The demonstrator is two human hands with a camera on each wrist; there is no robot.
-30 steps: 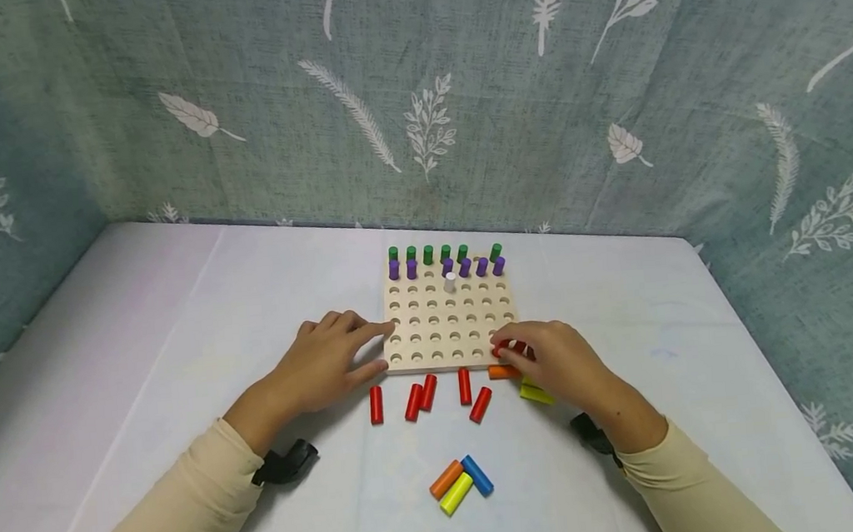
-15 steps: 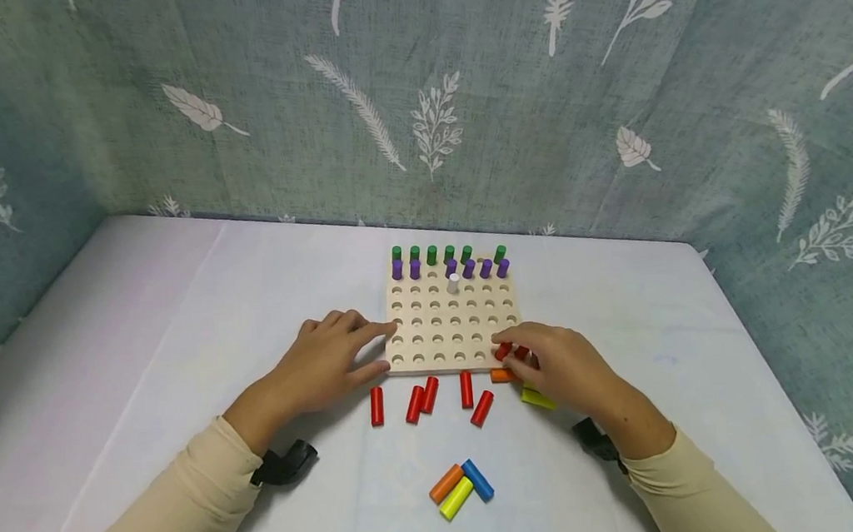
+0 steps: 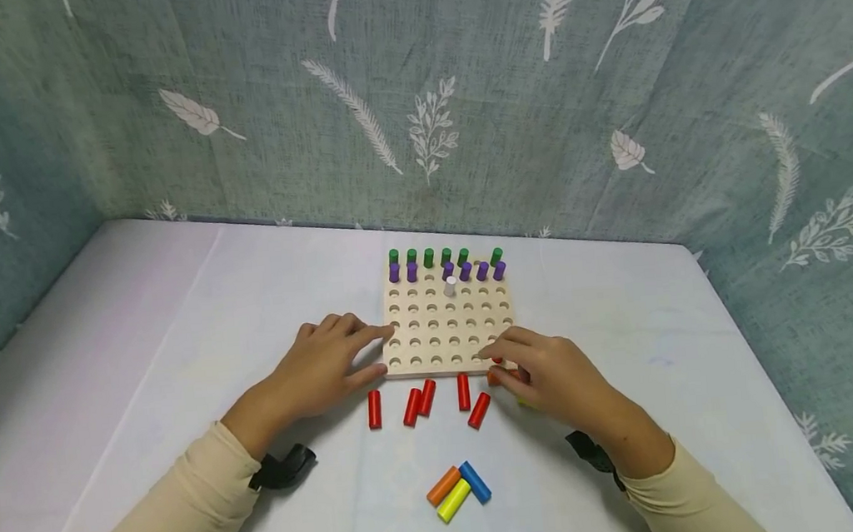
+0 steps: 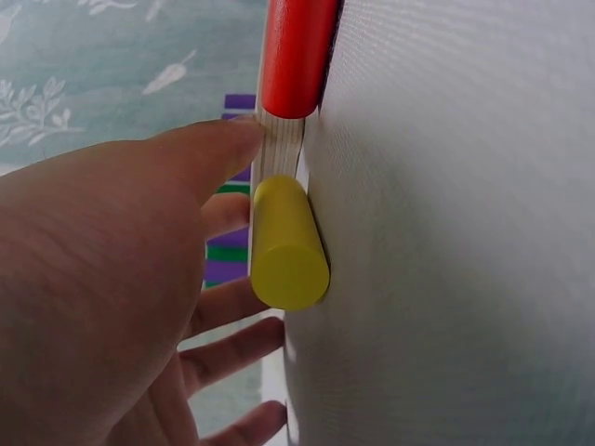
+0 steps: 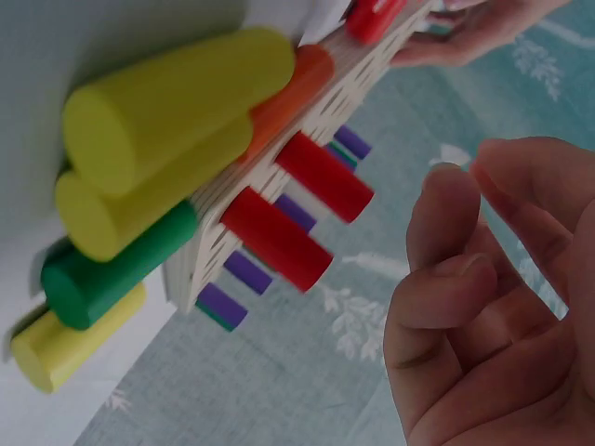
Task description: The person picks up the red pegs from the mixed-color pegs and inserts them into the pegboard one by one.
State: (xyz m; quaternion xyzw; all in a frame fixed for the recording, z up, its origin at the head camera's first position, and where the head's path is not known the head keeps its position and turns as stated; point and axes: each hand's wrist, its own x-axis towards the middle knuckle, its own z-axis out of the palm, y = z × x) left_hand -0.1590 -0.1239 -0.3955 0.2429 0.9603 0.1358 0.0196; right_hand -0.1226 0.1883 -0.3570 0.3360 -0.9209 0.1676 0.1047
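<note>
Two red pegs (image 5: 276,239) are seated, long axes upright, at five o'clock on the board (image 3: 423,334), left hand (image 3: 322,366) and right hand (image 3: 551,369) relaxed.

Long plain beige sleeves (image 3: 171,511) being shown here, creased softly along their length, cuffs (image 3: 236,452) gathered snugly, a chunky black device (image 3: 286,467) strapped beside each one, hands (image 3: 322,366) left bare.
</note>
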